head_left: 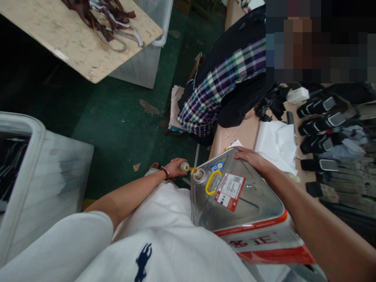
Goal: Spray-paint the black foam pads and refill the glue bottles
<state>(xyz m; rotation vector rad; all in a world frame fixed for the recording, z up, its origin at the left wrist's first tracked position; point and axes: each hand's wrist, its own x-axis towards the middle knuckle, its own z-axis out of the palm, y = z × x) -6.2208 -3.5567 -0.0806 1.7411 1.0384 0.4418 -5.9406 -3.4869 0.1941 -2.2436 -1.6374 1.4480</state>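
My left hand (pixel 176 168) gripped a small bottle (pixel 184 166) just beside the spout (pixel 199 175) of the metal can (pixel 242 215), yellowish liquid (pixel 192 170) bridging them; my right hand (pixel 250 157) clasped the can's edge, near the counter (pixel 227 136).

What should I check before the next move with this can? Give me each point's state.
1. Right hand on the metal can: ok, it touches the edge of the top.
2. Spout open: ok, a yellowish stream shows at it.
3. Left hand holding the small container close to the spout: ok.
4. Container's fill level: cannot tell, its inside is hidden.
5. Co-worker's plaid sleeve away from the can: ok, apart in this view.
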